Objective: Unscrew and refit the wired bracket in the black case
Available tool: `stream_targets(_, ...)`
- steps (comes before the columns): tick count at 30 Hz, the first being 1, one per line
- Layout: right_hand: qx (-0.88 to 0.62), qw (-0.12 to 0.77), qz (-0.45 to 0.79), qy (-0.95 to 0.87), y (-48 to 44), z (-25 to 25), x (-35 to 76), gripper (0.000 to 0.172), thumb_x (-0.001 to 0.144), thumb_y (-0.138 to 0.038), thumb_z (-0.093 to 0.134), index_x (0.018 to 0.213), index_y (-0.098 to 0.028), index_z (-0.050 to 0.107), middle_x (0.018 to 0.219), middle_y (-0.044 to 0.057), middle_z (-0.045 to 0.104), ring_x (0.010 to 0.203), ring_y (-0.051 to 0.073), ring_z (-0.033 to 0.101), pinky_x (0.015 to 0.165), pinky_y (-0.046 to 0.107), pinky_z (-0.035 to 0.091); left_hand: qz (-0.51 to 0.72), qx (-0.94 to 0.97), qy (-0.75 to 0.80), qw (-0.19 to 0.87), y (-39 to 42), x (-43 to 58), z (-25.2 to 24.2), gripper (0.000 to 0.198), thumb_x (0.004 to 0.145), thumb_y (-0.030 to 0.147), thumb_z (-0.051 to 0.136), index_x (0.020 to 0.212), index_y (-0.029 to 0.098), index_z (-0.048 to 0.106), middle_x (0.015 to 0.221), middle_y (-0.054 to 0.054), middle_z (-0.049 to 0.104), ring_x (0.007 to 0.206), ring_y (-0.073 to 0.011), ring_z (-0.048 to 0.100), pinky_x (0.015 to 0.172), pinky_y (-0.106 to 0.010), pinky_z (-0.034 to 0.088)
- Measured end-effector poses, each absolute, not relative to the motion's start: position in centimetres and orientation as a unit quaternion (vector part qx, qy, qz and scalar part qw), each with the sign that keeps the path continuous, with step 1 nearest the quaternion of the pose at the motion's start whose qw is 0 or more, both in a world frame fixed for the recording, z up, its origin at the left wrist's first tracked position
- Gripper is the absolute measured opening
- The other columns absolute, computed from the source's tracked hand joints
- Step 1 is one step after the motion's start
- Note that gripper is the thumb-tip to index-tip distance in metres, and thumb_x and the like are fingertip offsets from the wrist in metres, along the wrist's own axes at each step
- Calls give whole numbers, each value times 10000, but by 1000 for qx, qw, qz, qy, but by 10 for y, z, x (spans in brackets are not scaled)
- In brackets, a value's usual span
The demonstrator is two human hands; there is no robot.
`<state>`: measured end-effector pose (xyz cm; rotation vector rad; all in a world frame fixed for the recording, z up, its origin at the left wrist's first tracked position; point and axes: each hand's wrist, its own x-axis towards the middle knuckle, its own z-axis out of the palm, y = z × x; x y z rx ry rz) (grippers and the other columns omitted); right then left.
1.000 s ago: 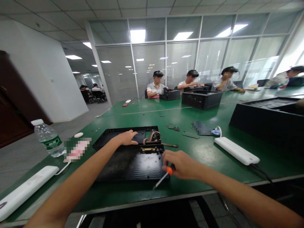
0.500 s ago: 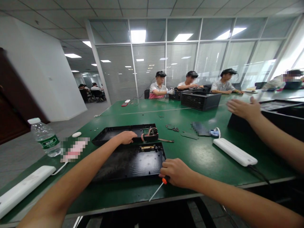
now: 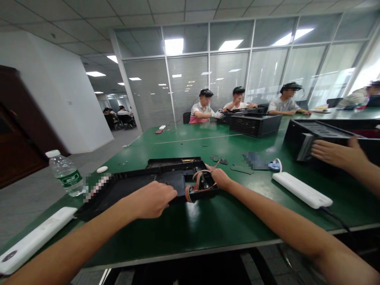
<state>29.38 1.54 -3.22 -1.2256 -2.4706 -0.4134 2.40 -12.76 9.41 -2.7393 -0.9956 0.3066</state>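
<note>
A shallow black case (image 3: 133, 176) with colored wires (image 3: 197, 178) at its right end lies before me, angled toward the front left. My left hand (image 3: 156, 200) is closed on its near edge. Just beyond the case's right end is my right hand (image 3: 218, 176), its fingers curled and partly hidden behind the wires. What those fingers hold is not visible; the screwdriver seen earlier does not show. Behind the case, a second flat black panel (image 3: 175, 161) is partly covered from view.
Dark scraps (image 3: 219, 160) lie beyond my right hand. White power strips (image 3: 301, 190) flank the work, and a water bottle (image 3: 65, 174) stands left. Another person's hand (image 3: 335, 152) is beside a black computer case (image 3: 297, 138). Coworkers sit across the green table (image 3: 178, 233).
The wired case has come nearer and left with my left hand. The other panel has shifted to the back, with my right hand moving forward. The screwdriver has gone out of sight.
</note>
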Motion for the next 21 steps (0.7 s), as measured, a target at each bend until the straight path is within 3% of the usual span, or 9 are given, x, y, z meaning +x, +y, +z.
stream_targets(4,-440,223,-161,-855,30,-33,347,460,873,-337,386,1305,-178,376,1389,120,332,1048,245,539,799,345,468,99,-936,-331,64,-138,20,64,130,754,178,547,882,185,525,869,-55,597,787,-201,583,654,-284,428)
stream_targets(6,-429,271,-119,-853,35,-33,370,414,868,-349,406,1251,-197,444,1338,101,410,1008,233,561,821,353,459,95,-941,-322,45,-138,19,46,112,752,182,547,863,189,532,845,-66,603,768,-208,585,641,-291,424)
stream_targets(9,-435,350,-27,-829,38,-31,384,331,874,-365,386,1078,-184,575,1090,89,605,931,216,589,809,344,460,75,-946,-313,31,-133,16,26,94,755,180,545,848,190,551,820,-75,609,770,-217,586,644,-299,420)
stream_targets(12,-441,400,54,-801,33,-29,372,360,882,-386,354,1010,-159,603,933,83,656,857,200,607,773,341,470,51,-948,-315,10,-121,12,23,155,788,291,557,918,207,569,870,-60,613,821,-208,581,695,-291,422)
stream_targets(16,-381,346,91,-852,20,-30,334,387,861,-394,408,1140,-167,550,1130,92,591,1022,201,551,879,359,428,16,-934,-357,14,-76,5,32,504,764,542,535,1127,194,510,1092,-81,564,988,-217,529,828,-289,400)
stream_targets(18,-372,309,86,-871,15,-32,316,427,847,-415,431,1181,-166,524,1192,100,553,1092,212,509,923,369,400,-12,-917,-395,62,-42,1,32,603,777,545,516,1221,144,439,1235,-135,474,1125,-250,441,929,-323,338)
stream_targets(21,-383,272,73,-880,11,-37,300,458,835,-436,446,1200,-166,510,1229,102,524,1125,217,485,938,364,391,-18,-901,-425,85,5,-6,23,683,745,500,587,1274,121,381,1302,-163,405,1165,-267,400,952,-333,316)
